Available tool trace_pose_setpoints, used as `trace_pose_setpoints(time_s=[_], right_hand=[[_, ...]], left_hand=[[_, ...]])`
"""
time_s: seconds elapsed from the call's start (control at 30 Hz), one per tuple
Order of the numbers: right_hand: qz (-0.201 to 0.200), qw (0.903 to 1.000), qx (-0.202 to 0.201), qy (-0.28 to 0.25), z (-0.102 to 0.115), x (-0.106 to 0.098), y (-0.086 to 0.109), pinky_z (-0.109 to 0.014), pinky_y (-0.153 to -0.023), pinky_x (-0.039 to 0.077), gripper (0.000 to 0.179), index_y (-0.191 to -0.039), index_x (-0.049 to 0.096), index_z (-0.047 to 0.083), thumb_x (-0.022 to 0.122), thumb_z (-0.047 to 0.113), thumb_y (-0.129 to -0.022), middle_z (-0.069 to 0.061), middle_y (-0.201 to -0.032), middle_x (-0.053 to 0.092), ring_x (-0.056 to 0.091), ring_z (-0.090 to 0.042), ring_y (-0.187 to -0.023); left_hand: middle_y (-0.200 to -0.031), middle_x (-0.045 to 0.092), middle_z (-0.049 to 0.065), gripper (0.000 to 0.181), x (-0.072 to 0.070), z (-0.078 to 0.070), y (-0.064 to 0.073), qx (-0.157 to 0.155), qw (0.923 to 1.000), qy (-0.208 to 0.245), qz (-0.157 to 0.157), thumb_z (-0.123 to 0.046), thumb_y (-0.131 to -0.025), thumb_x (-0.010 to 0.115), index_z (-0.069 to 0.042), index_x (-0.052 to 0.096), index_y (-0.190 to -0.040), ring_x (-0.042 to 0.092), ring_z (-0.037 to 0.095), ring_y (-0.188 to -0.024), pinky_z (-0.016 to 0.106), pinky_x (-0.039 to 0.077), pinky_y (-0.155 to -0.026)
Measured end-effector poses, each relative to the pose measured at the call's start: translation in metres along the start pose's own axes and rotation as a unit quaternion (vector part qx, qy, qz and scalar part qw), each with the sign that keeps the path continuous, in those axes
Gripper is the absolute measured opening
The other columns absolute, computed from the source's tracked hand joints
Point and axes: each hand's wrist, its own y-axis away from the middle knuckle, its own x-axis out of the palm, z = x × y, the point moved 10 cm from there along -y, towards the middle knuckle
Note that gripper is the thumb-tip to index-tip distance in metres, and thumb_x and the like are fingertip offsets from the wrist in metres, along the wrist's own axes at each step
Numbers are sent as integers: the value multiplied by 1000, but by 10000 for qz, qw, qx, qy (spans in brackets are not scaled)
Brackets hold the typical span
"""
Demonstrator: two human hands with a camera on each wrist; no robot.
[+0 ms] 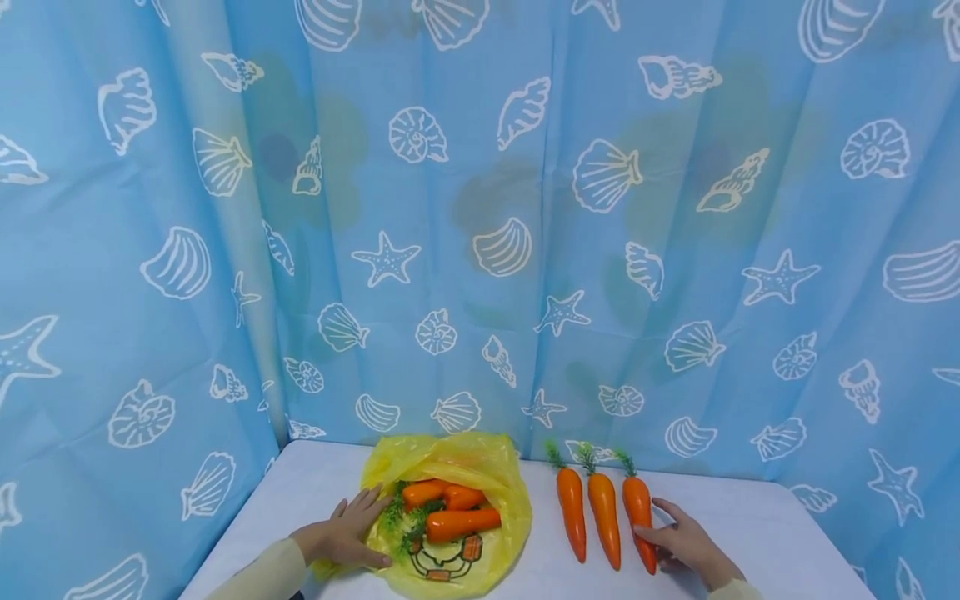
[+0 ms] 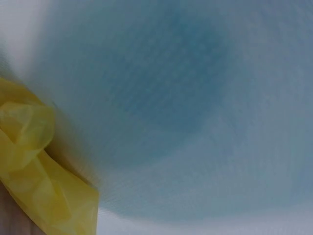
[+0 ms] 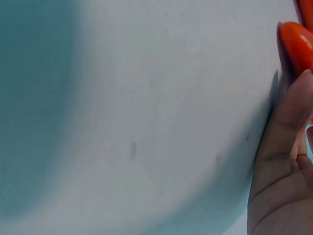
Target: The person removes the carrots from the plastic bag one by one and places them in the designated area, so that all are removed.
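Note:
A yellow plastic bag (image 1: 513, 508) lies on the table with its mouth spread, and several orange toy carrots (image 1: 465, 525) with green tops show inside it. My left hand (image 1: 341, 533) rests on the bag's left edge, fingers straight and thumb spread apart. In the left wrist view, crumpled yellow bag (image 2: 44, 181) fills the lower left corner. To the right of the bag, three carrots lie side by side, tips toward me. My right hand (image 1: 686, 546) holds the rightmost carrot (image 1: 637, 500) near its lower half, thumb across it. The right wrist view shows the thumb against the carrot's tip (image 3: 298, 46).
The left carrot (image 1: 572, 508) and the middle carrot (image 1: 603, 517) of the row lie close beside the held one. A white-covered table (image 1: 772, 533) carries everything. Behind it hangs a blue curtain (image 1: 480, 292) with white shell and starfish prints.

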Motion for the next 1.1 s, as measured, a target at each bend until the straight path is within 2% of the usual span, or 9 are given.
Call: trace_pose_setpoints(time_s=[0.3, 0.5, 0.63, 0.73, 0.8, 0.87, 1.03, 1.1], right_hand=[[-33, 9994, 228, -241, -11, 10, 0, -21, -60, 46, 103, -141, 21, 3, 77, 48, -67, -13, -83, 54, 50, -20, -63], [-170, 9997, 118, -158, -3, 3, -1, -22, -61, 45, 100, -141, 21, 2, 75, 47, -69, -14, -86, 54, 50, -20, -64], [-138, 9992, 138, -341, 0, 2, -1, -23, -62, 47, 97, -141, 23, 2, 76, 42, -70, -16, -89, 53, 50, -21, -67], [-40, 9987, 155, -481, 0, 5, -1, -24, -62, 48, 96, -140, 22, 1, 77, 39, -71, -18, -93, 52, 50, -23, -70], [-72, 9990, 121, -433, 2, 2, -1, -25, -62, 48, 96, -140, 22, 0, 76, 39, -72, -19, -94, 52, 51, -23, -71], [-127, 9993, 144, -314, 1, 0, -1, -25, -61, 47, 95, -140, 23, 0, 76, 40, -71, -20, -95, 52, 51, -23, -71], [-221, 9996, 127, -81, 2, -1, 0, -25, -61, 47, 94, -139, 25, 0, 75, 42, -72, -21, -97, 52, 51, -24, -73], [-209, 9997, 119, -59, 3, 3, 1, -25, -61, 48, 93, -139, 26, 0, 75, 42, -72, -21, -97, 53, 51, -24, -73]], left_hand=[[-155, 10, 12, 100, -1, 6, -1, 99, 9999, 57, 99, -74, -66, 59, -23, 25, -145, 6, 40, -141, 65, -2, -108], [-155, 9, 13, 100, -4, 0, -3, 205, 9997, 135, 58, -74, -66, 59, -24, 24, -146, 5, 40, -141, 65, -1, -108], [-155, 10, 14, 100, -1, 2, -4, 128, 9997, 182, 63, -73, -66, 59, -23, 25, -145, 7, 41, -140, 66, 0, -107], [-154, 12, 16, 99, 1, 1, -2, -34, 9996, 203, 190, -72, -67, 61, -20, 27, -145, 8, 42, -140, 67, 1, -107], [-154, 12, 15, 99, -1, -2, -1, -99, 9993, 259, 234, -70, -67, 62, -19, 28, -145, 8, 42, -140, 66, 1, -107], [-155, 7, 16, 98, 4, -4, 2, -108, 9988, 279, 397, -69, -70, 61, -19, 24, -146, 3, 43, -140, 66, -2, -106], [-155, 4, 16, 98, 3, -6, 3, 133, 9992, 244, 272, -72, -70, 58, -23, 21, -147, 1, 44, -140, 68, -4, -105], [-155, 8, 15, 99, 1, -3, 6, 204, 9995, 233, 119, -73, -68, 58, -24, 23, -146, 5, 43, -140, 67, -2, -106]])
